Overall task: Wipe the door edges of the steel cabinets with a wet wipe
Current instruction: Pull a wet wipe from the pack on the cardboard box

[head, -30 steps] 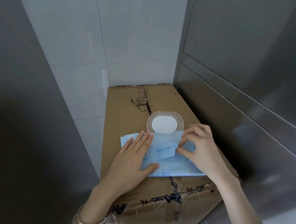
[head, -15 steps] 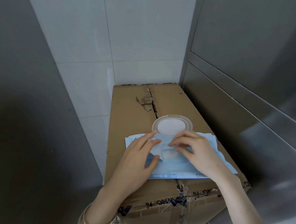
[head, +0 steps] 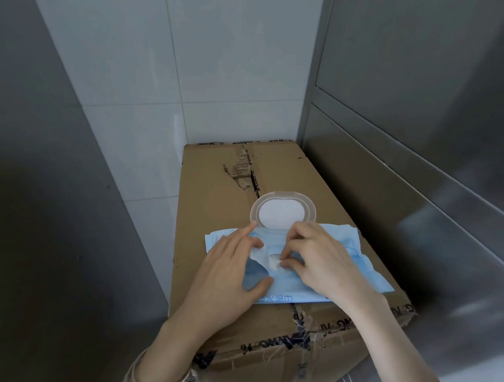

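Seen from the head, the wiping has not begun. The blue wet-wipe pack lies on a cardboard box beside the steel cabinet, clear lid flipped open. The left hand presses the pack flat, fingers relaxed; the right hand pinches a white wet wipe poking from its opening.

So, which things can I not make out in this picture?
1. Pack opening, head view: the left hand and the right hand cover it on the wet wipe pack; only a bit of white wipe shows.
2. Print on the pack: partly under the left hand, too small to read.
3. Steel cabinet: its panels are cut off by the frame's right edge.
4. Cardboard box: the bottom edge cuts off its lower part.
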A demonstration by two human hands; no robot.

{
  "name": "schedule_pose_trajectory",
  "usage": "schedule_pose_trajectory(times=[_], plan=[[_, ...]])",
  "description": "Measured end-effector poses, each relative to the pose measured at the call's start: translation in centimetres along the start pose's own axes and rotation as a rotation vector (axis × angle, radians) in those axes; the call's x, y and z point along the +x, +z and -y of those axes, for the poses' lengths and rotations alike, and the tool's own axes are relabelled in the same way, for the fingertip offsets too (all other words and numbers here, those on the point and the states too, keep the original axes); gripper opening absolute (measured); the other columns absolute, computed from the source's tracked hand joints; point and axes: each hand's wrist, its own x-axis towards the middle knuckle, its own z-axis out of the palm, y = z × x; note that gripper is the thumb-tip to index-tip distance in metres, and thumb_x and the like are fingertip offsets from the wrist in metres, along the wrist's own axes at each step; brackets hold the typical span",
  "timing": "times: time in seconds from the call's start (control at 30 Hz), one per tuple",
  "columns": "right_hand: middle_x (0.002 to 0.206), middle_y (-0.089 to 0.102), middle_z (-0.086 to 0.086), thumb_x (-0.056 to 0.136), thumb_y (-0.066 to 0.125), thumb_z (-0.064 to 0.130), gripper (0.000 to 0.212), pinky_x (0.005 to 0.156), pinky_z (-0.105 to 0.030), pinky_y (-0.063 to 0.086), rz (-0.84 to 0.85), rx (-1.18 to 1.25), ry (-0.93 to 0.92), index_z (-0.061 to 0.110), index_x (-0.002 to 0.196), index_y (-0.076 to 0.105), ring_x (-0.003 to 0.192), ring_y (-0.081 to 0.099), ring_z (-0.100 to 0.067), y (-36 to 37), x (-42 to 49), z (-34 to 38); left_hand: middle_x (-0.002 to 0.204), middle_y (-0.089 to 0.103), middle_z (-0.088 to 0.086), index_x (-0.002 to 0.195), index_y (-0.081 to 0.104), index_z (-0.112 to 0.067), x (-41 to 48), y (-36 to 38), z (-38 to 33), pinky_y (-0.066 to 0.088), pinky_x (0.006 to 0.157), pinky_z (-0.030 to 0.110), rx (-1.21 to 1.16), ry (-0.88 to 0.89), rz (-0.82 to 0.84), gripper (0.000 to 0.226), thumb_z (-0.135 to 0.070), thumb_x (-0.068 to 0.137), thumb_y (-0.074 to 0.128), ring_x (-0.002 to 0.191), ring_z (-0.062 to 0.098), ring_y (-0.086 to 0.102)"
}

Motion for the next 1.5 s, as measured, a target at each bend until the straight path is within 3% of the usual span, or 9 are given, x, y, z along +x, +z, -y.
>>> schedule_pose_trajectory(times=[0.17, 0.37, 0.53, 0.63, 0.83, 0.93, 1.03, 1.17, 1.5], plan=[[0.095, 0.052, 0.009, 0.089, 0.062, 0.022, 0.008, 0.059, -0.023, 0.042, -0.085, 0.044, -0.05, 0.015, 0.086, 0.06, 0.086, 0.048, -0.009, -0.1, -0.8, 0.0, 0.154, 0.016, -0.025, 0.124, 0.038, -0.038, 0.1, -0.2, 0.0, 0.026, 0.111, 0.024, -0.027, -0.013, 0.013, 0.049, -0.05, 0.084, 0.063, 0.138, 0.0, 0.024], [0.087, 0.055, 0.007, 0.094, 0.053, 0.016, 0.004, 0.068, -0.029, 0.048, -0.21, 0.228, 0.044, 0.016, 0.09, 0.052, 0.081, 0.052, -0.008, -0.1, -1.3, -0.1, 0.145, 0.011, -0.035, 0.118, 0.031, -0.047, 0.2, -0.3, 0.2, 0.024, 0.106, 0.019, -0.048, -0.008, 0.015, 0.05, -0.05, 0.082, 0.065, 0.137, -0.003, 0.022], [0.081, 0.053, 0.016, 0.095, 0.047, 0.008, 0.026, 0.063, -0.008, 0.042, -0.457, 0.488, 0.169, 0.033, 0.087, 0.043, 0.077, 0.055, 0.005, -1.4, -1.7, -0.2, 0.155, 0.014, -0.026, 0.124, 0.036, -0.042, 0.2, -0.4, 0.1, 0.025, 0.107, 0.02, -0.024, -0.01, 0.042, 0.049, -0.051, 0.084, 0.063, 0.138, -0.001, 0.024], [0.083, 0.055, 0.013, 0.092, 0.054, 0.006, 0.019, 0.067, -0.005, 0.042, -0.578, 0.421, 0.164, 0.024, 0.089, 0.05, 0.081, 0.055, 0.004, -3.3, -2.0, -1.2, 0.155, 0.016, -0.024, 0.126, 0.036, -0.042, 0.1, -0.7, -0.3, 0.022, 0.116, 0.027, -0.019, -0.002, 0.046, 0.048, -0.049, 0.086, 0.062, 0.138, -0.002, 0.021], [0.096, 0.055, -0.004, 0.083, 0.065, 0.001, 0.005, 0.068, -0.022, 0.051, -0.618, 0.179, 0.116, 0.004, 0.083, 0.061, 0.079, 0.057, -0.015, -5.4, -3.7, -2.9, 0.157, 0.009, -0.024, 0.138, 0.007, -0.06, 0.3, -1.2, -1.3, 0.008, 0.122, 0.039, 0.077, 0.035, 0.084, 0.068, -0.042, 0.093, 0.055, 0.142, -0.001, 0.009], [0.09, 0.056, -0.001, 0.08, 0.066, 0.0, 0.01, 0.06, -0.032, 0.053, -0.563, 0.102, 0.147, 0.005, 0.079, 0.059, 0.07, 0.057, -0.016, -5.0, -4.5, -3.1, 0.148, 0.024, -0.027, 0.13, -0.009, -0.07, 0.3, -1.2, -1.7, 0.004, 0.12, 0.042, 0.072, 0.079, 0.079, 0.085, -0.032, 0.093, 0.057, 0.136, -0.006, 0.012], [0.083, 0.058, -0.001, 0.079, 0.067, 0.0, 0.011, 0.054, -0.039, 0.053, -0.494, 0.038, 0.226, 0.006, 0.082, 0.059, 0.063, 0.056, -0.018, -4.3, -5.0, -3.2, 0.137, 0.037, -0.031, 0.137, 0.012, -0.062, 0.5, -0.9, -1.8, -0.002, 0.121, 0.044, 0.074, 0.109, 0.084, 0.07, -0.027, 0.094, 0.055, 0.134, -0.009, 0.014], [0.093, 0.063, -0.005, 0.074, 0.064, -0.007, 0.027, 0.054, -0.033, 0.052, -0.47, 0.016, 0.298, 0.008, 0.096, 0.066, 0.065, 0.058, -0.022, -3.5, -5.4, -3.4, 0.138, 0.039, -0.034, 0.132, 0.049, -0.048, 0.7, -0.3, -1.4, -0.01, 0.117, 0.044, 0.124, 0.156, 0.154, 0.04, -0.023, 0.1, 0.044, 0.139, -0.007, 0.011], [0.088, 0.062, -0.004, 0.079, 0.065, 0.0, 0.012, 0.058, -0.034, 0.054, -0.417, 0.055, 0.276, 0.009, 0.086, 0.069, 0.074, 0.06, -0.021, -3.3, -5.6, -2.8, 0.143, 0.035, -0.029, 0.137, 0.045, -0.044, 0.7, -0.2, -1.9, -0.017, 0.115, 0.045, 0.239, 0.212, 0.199, 0.045, -0.019, 0.101, 0.036, 0.143, 0.003, 0.01]])
